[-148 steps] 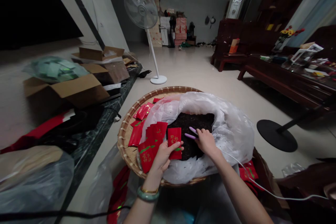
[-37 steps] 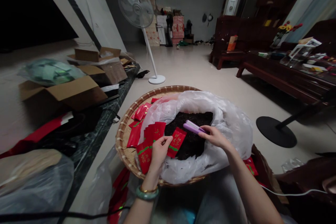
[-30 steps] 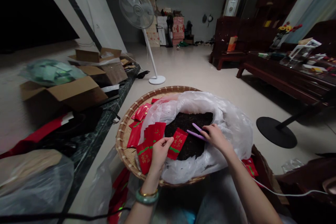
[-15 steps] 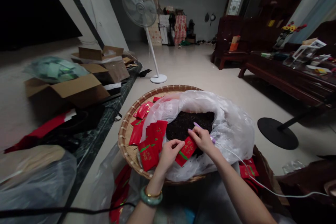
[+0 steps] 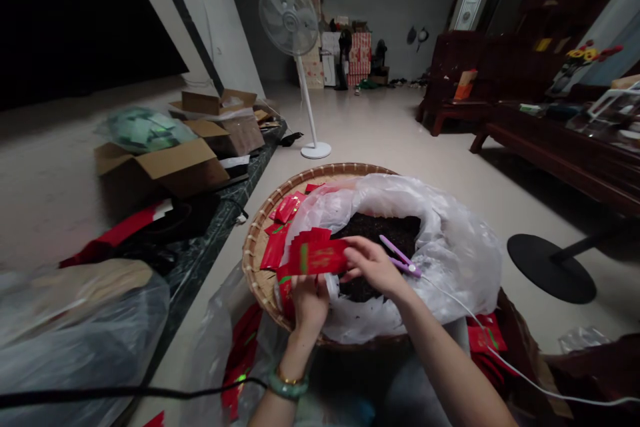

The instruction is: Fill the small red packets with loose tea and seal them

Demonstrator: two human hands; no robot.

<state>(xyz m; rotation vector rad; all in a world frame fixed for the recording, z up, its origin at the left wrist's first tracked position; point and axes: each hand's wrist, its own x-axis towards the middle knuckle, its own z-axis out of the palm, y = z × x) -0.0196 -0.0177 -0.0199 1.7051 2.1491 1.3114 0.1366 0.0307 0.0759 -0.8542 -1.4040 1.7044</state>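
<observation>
My right hand [image 5: 376,268] pinches one end of a red packet [image 5: 320,257] with a green band, which is blurred by motion. My left hand [image 5: 310,303] is just below the packet, and its fingertips are hidden behind it. Several red packets [image 5: 274,250] lie on the left side of a round woven tray [image 5: 257,293]. In the tray sits an open white plastic bag [image 5: 460,240] holding dark loose material [image 5: 360,290]. A purple hair straightener [image 5: 407,267] with a white cord lies over the bag's opening, its arms apart, untouched by either hand.
A white standing fan [image 5: 289,17] stands beyond the tray. Open cardboard boxes [image 5: 175,160] are to the left on a dark stone ledge. More red packets [image 5: 487,333] lie at lower right, near a black round base [image 5: 550,267]. A dark wooden table [image 5: 550,147] is at right.
The packet has moved left and up, away from over the bag, and turned level. My right hand moved left with it, uncovering the purple hair straightener. The view has swung left.
</observation>
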